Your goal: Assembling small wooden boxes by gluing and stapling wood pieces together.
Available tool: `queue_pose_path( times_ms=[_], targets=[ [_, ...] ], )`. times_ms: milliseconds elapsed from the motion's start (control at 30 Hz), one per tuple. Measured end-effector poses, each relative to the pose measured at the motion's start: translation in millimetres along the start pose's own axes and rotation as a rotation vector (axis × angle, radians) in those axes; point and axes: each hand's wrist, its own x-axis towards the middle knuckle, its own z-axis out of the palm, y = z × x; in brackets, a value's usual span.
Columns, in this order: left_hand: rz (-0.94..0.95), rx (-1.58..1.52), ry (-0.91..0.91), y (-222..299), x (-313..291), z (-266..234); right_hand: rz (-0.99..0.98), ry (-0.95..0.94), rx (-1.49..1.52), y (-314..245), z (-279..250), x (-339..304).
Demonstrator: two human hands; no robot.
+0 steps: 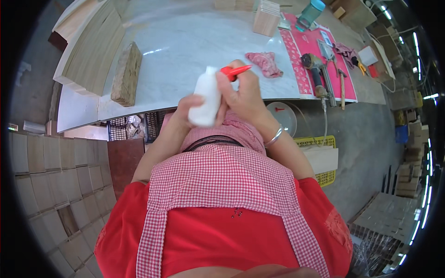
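Note:
A white plastic squeeze bottle (206,98) is held tilted in front of my apron, close to the table's near edge. My left hand (189,107) is closed around its lower left side. Pinched in my right hand (246,91) is a red pointed nozzle cap (239,70), its tip aimed to the right. The cap sits beside the bottle's white neck and looks apart from it. My right fingers also rest against the bottle's right side. Beyond my right hand, a crumpled pink rag (265,64) lies on the table (176,60).
A rough wooden block (126,75) and stacked boards (90,48) occupy the table's left. On the right, a pink mat holds a nail gun (315,74), a hammer (342,85) and a teal water bottle (309,16). Below stands a yellow crate (327,178); wood pieces (60,185) fill the lower left.

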Motion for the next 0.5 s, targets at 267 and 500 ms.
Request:
queue_pose_path(
  times_ms=[267, 500],
  targets=[
    [0.220, 0.684, 0.734, 36, 19, -6, 0.126, 0.095, -0.514, 106, -68, 27],
    [0.099, 0.782, 0.746, 58, 40, -32, 0.518, -0.475, -0.958, 157, -92, 56]
  ],
)
